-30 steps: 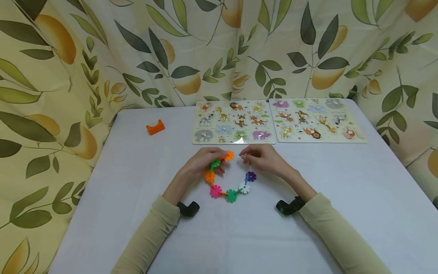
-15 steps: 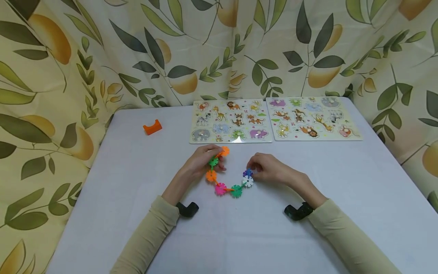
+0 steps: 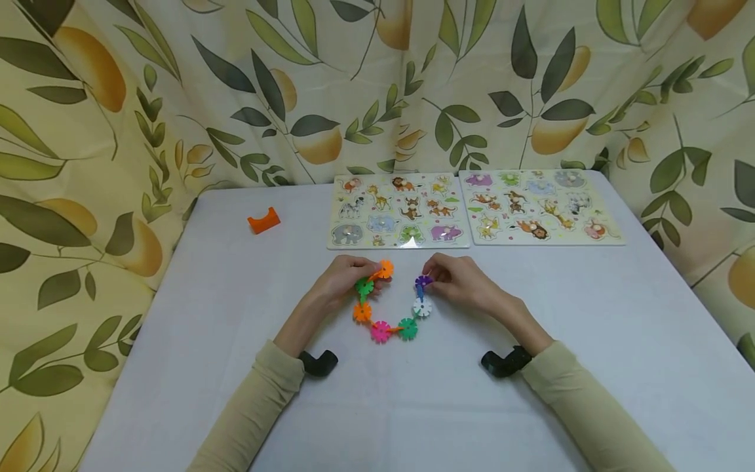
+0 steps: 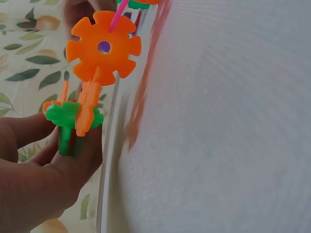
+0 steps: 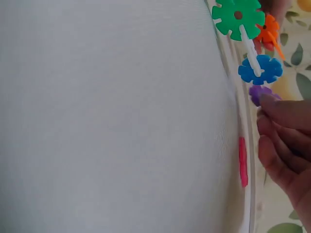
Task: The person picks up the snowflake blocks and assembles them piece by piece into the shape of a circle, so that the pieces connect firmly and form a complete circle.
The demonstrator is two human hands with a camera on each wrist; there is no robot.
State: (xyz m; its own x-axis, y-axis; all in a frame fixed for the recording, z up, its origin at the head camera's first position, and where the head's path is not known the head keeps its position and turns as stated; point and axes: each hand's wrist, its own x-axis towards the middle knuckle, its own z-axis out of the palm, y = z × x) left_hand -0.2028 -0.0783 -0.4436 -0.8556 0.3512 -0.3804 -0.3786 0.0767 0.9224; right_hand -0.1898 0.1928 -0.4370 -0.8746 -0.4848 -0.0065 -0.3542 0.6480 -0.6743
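Observation:
A chain of slotted flower-shaped plastic discs hangs in a U between both hands, with a pink disc (image 3: 381, 332) and a green disc (image 3: 407, 329) at its bottom. My left hand (image 3: 347, 280) grips the chain's left end, around a green disc (image 4: 63, 114) and next to the orange end disc (image 3: 386, 269). Between thumb and fingers, my right hand (image 3: 460, 278) pinches the purple disc (image 5: 260, 94) at the other end. A blue disc (image 5: 260, 69) joins it to a white disc (image 3: 421, 307). The two ends are apart.
Two animal puzzle boards (image 3: 398, 211) lie side by side at the back of the white table (image 3: 377, 419). An orange curved block (image 3: 263, 221) sits at the back left. A flat pink piece (image 5: 243, 161) lies near the right hand. Patterned curtain (image 3: 377, 85) hangs behind.
The right hand was off the chain, near the orange end. It came down to the purple disc, took hold, and has raised that end away from the body. The left hand keeps its grip.

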